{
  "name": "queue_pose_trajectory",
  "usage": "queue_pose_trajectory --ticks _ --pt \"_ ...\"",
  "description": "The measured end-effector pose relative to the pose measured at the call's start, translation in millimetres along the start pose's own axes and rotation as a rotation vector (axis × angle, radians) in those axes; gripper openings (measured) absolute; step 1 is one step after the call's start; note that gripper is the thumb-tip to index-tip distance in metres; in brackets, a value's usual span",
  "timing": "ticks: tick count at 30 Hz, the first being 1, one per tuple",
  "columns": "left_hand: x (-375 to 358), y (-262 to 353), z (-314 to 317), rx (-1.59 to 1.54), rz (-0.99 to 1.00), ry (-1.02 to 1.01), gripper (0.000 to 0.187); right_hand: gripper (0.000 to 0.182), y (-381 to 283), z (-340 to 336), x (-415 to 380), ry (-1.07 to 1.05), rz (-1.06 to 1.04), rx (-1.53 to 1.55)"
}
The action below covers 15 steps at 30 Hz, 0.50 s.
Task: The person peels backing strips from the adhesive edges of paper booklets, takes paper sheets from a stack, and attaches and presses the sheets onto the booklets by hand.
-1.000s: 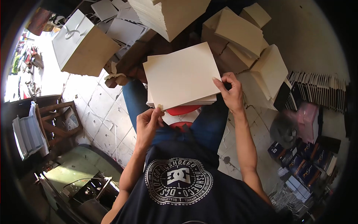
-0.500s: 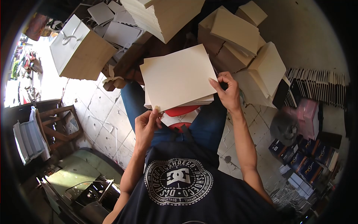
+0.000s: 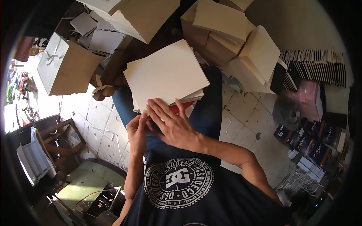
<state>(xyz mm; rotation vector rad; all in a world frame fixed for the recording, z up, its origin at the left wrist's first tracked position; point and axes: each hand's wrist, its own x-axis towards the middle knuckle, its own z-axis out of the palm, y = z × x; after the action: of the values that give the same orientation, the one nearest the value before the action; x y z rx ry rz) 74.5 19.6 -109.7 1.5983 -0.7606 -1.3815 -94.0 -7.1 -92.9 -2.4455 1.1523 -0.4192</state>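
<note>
A cream sheet of paper or thin card (image 3: 166,71) tops a stack of similar sheets (image 3: 198,95) in front of my lap. My left hand (image 3: 137,132) is closed at the top sheet's near-left corner, thumb up against it. My right hand (image 3: 173,126) lies across the near edge beside it, fingers stretched out and fingertips resting on the sheet. Its thumb points away over the right part of that edge. Under the stack shows a bit of a red surface (image 3: 184,107). Part of my left fingers is hidden behind the right hand.
Tall blocks of cream paper (image 3: 145,19) stand ahead, with more stacks (image 3: 222,22) at the right. A block with a white strip (image 3: 68,67) is at the left. Dark-edged books (image 3: 316,66), a fan (image 3: 286,113) and blue boxes (image 3: 311,148) line the right side.
My right hand has left the sheet's right edge and come across to the near-left corner, its fingers now flat. The view has shifted; my left hand stays at the corner.
</note>
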Motion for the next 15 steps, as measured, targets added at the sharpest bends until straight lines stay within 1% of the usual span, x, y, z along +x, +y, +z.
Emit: queue_pose_trajectory --ticks 1,2,4,5,6,8,9,10,11,12,13,14,15 --pt "-1.0 0.3 -0.3 -0.005 -0.022 -0.003 0.038 0.085 9.6 2.8 -6.8 -0.02 -0.023 -0.073" --pt "-2.2 0.6 -1.1 -0.013 -0.043 0.001 0.038 0.086 21.2 -2.7 -15.5 0.034 0.041 -0.02" --pt "-4.5 7.4 0.5 -0.018 -0.038 0.014 0.039 0.084 56.5 -15.6 -34.9 0.157 0.19 -0.063" --pt "-5.7 10.4 2.8 -0.021 -0.037 0.01 0.039 0.083 74.3 -23.5 -39.8 0.227 0.314 -0.068" --pt "-5.5 11.7 4.8 -0.03 -0.028 0.008 0.039 0.087 94.0 -33.0 -47.4 0.188 0.349 -0.187" --pt "-5.5 15.3 5.3 -0.041 -0.003 0.007 0.04 0.098 93.2 -53.4 -46.3 0.217 0.42 -0.059" --pt "-9.5 20.8 4.6 -0.028 -0.017 -0.008 0.039 0.103 82.1 -62.3 -40.5 0.243 0.369 -0.065" --pt "-17.4 28.7 7.3 -0.018 0.019 0.007 0.04 0.109 64.5 -70.5 -28.3 0.266 0.318 -0.067" --pt "-28.7 38.2 12.6 -0.005 0.051 0.023 0.041 0.116 50.6 -69.8 -18.1 0.242 0.224 -0.039" --pt "-38.9 46.6 13.9 0.008 0.088 0.04 0.043 0.094 32.4 -72.6 -4.8 0.289 0.133 0.032" --pt "-49.9 51.9 9.4 -0.07 0.129 -0.043 0.036 0.079 27.1 -61.8 7.7 0.283 -0.015 0.079" --pt "-56.9 55.8 15.9 -0.203 0.196 -0.023 0.034 0.063 25.5 -55.2 18.1 0.277 -0.165 0.126" --pt "-64.2 58.2 30.5 -0.337 0.266 -0.001 0.036 0.057 23.4 -59.8 23.4 0.372 -0.187 0.255"
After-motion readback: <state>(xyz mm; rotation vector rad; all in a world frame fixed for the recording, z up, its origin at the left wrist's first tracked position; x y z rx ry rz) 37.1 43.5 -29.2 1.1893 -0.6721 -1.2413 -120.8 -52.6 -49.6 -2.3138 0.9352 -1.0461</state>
